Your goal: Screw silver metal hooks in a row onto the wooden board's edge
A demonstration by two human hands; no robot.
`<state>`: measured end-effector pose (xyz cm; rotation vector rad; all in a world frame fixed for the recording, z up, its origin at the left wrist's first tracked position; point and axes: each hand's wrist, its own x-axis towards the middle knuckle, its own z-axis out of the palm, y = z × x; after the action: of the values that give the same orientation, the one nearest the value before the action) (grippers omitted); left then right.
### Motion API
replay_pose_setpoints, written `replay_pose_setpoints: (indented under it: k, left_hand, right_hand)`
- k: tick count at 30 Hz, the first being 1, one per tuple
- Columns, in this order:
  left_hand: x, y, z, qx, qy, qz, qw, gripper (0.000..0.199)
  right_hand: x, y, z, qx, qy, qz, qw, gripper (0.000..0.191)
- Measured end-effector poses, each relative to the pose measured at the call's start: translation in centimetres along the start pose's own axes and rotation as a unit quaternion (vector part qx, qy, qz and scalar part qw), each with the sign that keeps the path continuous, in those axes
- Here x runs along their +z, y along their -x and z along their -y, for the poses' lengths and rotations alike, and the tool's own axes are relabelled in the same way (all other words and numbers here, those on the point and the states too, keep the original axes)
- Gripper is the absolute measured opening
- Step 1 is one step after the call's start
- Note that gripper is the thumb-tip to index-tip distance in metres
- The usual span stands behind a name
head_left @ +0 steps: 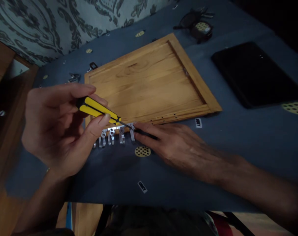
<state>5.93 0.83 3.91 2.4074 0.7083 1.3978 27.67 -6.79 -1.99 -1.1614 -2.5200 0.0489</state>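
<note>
My left hand [63, 127] is closed around a screwdriver [97, 109] with a yellow and black handle. Its thin shaft slants down to the right, with the tip at the right end of a silver metal hook rail [111, 131]. That rail lies along the near edge of a framed wooden board [144, 88], its several hooks hanging over the edge toward me. My right hand [180, 147] has its fingertips pinched at the last hook, beside the screwdriver tip. A narrow dark strip shows between these fingers; whether it is an object or shadow is unclear.
Beyond the board lie sunglasses [194, 26]. At the right rests a black tablet-like slab [257, 73]. Small metal pieces [74, 77] and a black buckle-shaped thing [93, 66] lie left of the board. A patterned wall [90, 19] borders the dark blue tablecloth [176, 190].
</note>
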Motion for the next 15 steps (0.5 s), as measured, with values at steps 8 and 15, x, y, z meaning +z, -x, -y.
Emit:
replay_pose_setpoints:
  k: [8, 15]
  left_hand:
    - [-0.5, 0.2, 0.5, 0.031, -0.067, -0.039, 0.997, 0.054]
    - [-0.2, 0.2, -1.1, -0.018, -0.074, -0.016, 0.997, 0.031]
  right_hand:
    - [0.0, -0.1, 0.1, -0.002, 0.000, 0.000, 1.000, 0.045]
    - [0.1, 0.1, 0.1, -0.005, 0.005, -0.012, 1.000, 0.048]
